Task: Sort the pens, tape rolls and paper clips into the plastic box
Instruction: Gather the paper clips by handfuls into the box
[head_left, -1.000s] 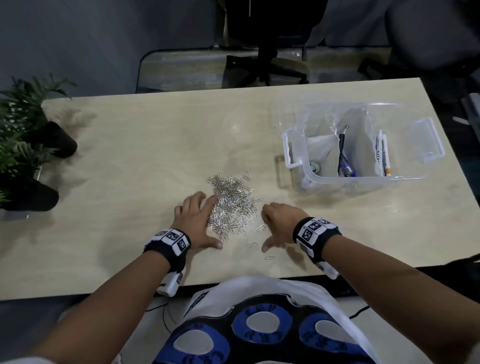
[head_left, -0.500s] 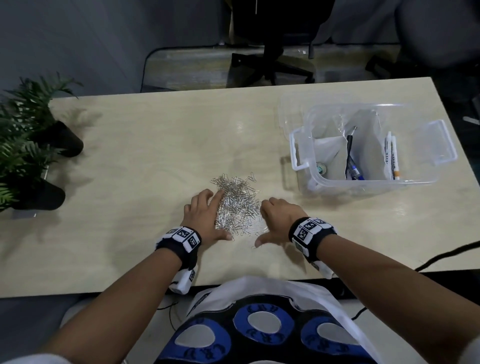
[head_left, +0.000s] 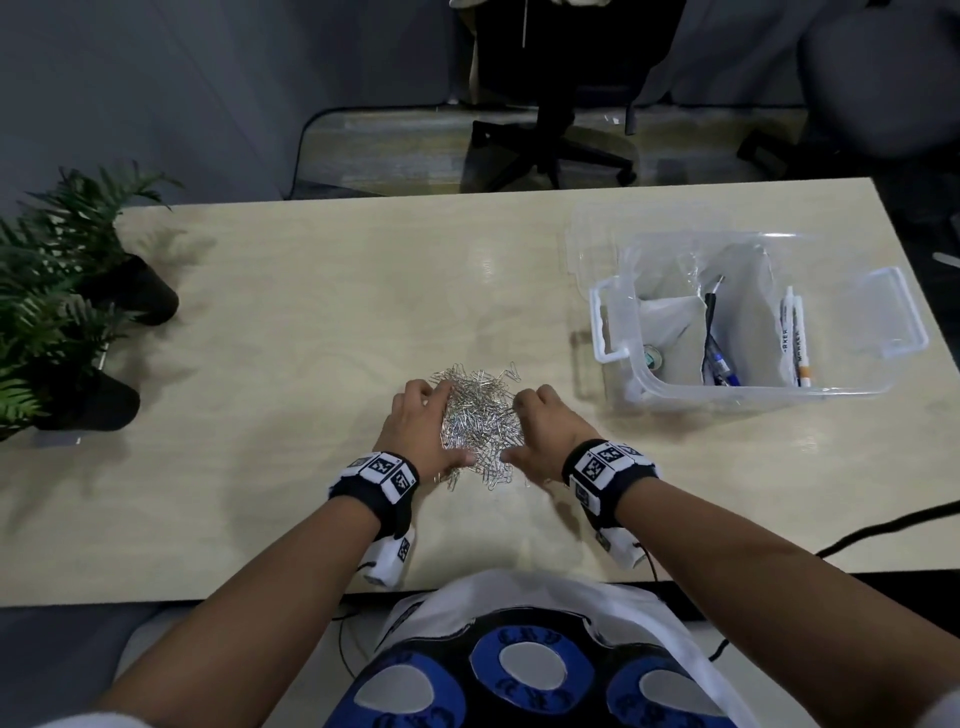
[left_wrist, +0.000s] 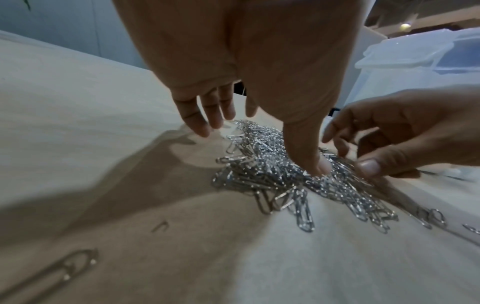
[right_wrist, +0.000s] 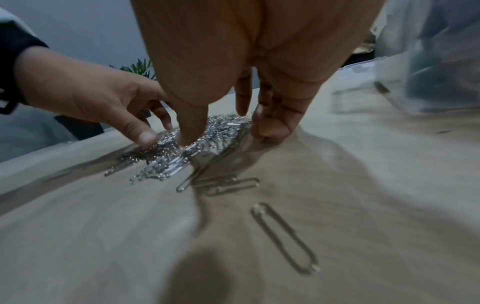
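Surface (head_left: 311, 322): we work on a pale wooden top, smooth enough that thin wire will likely skate across it when pushed, which helps raking and hinders pinching.
Box (head_left: 883, 387): the clear plastic box stands to our right, well apart from the heap, open at the top. It looks light and thin-walled, so we judge it could slide if we knock its rim while tipping a load in.
Box contents: pens (head_left: 717, 358) lie inside, two more against the right wall, and something round that may be a tape roll sits near the left corner; it is too small to be sure.
Heap of paper clips (head_left: 480, 415): the silver clips lie in one loose mound on the surface between our hands. Each is light, stiff and slick; together they tangle a little but we expect them to spill from any loose grip.
Left hand (head_left: 421, 436): fingers straight and spread, thumb pressing into the near edge of the heap, holding nothing.
Right hand (head_left: 545, 436): fingers loosely bent down against the right side of the heap, thumb (left_wrist: 369, 166) on its near edge, nothing gripped as far as we can see.
Where to take hold: we judge the best hold is under the mound from both sides, palms cupped and closed together, lifting from the base.
Strays (right_wrist: 283, 236): a few single clips lie apart on the near side; these need a fingertip or nail under one end.
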